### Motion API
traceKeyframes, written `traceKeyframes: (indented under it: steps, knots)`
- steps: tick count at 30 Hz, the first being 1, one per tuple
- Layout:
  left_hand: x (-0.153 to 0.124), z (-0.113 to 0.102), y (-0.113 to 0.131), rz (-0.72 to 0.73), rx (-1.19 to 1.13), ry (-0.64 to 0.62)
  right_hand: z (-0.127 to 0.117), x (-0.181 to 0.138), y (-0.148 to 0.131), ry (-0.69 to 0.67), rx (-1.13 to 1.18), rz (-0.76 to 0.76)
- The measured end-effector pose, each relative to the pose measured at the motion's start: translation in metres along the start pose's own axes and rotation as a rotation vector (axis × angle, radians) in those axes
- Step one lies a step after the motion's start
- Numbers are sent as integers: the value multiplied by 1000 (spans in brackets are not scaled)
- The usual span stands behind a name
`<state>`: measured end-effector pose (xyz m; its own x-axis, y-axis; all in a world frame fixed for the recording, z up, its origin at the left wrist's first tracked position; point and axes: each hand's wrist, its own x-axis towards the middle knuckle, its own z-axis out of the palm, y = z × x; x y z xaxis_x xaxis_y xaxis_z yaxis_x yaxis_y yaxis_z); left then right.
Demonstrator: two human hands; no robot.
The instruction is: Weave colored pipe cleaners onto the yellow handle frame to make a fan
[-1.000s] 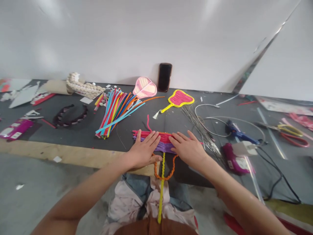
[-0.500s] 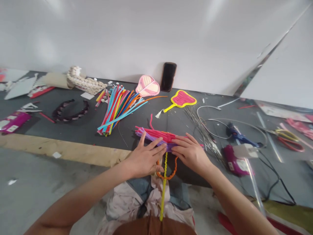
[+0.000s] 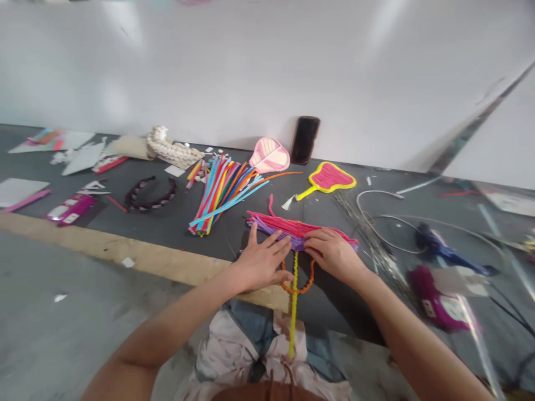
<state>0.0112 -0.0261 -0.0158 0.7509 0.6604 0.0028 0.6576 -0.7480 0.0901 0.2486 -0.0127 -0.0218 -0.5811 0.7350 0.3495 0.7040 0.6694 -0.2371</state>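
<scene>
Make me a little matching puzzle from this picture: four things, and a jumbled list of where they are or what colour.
1. Phone
2. Left hand
3. Tasselled piece
4. Curved band

A. Pink with yellow edging
B. Left of the multicoloured stems
C. Propped against the white wall
D. Touching purple stems

Pairs: 1-C, 2-D, 3-A, 4-B

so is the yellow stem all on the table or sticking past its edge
Past its edge: the yellow stem runs from the purple strips off the table, its end showing against the lap.
</scene>
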Motion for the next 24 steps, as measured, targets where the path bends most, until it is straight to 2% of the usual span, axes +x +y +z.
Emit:
traceKeyframes:
  steps: [2,4,6,9,11,13,16,20,24]
  knots:
    - [-2,-8,-2,17,-32,22,0,-2,0,76,49,-5]
    - [-4,-22,-9,-35,-41,83,-5,-6,0,200,110,-11]
    - [-7,-36,-22,-203,-7,184,-13,-11,-1,332,143,23]
    - [-13,-49,-54,-544,78,348,-27,-17,-2,492,159,170]
    - [-18,-50,-77,-692,111,355,-33,-20,-3,552,172,251]
    - [-21,-47,-97,-773,116,296,-35,-21,-4,573,190,270]
    - [-22,-39,-114,-801,112,240,-35,-21,-5,568,222,222]
    - [-23,-34,-124,-824,108,240,-35,-18,-7,561,263,158]
    - [-25,-45,-144,-919,89,284,-36,-17,-8,556,275,152]
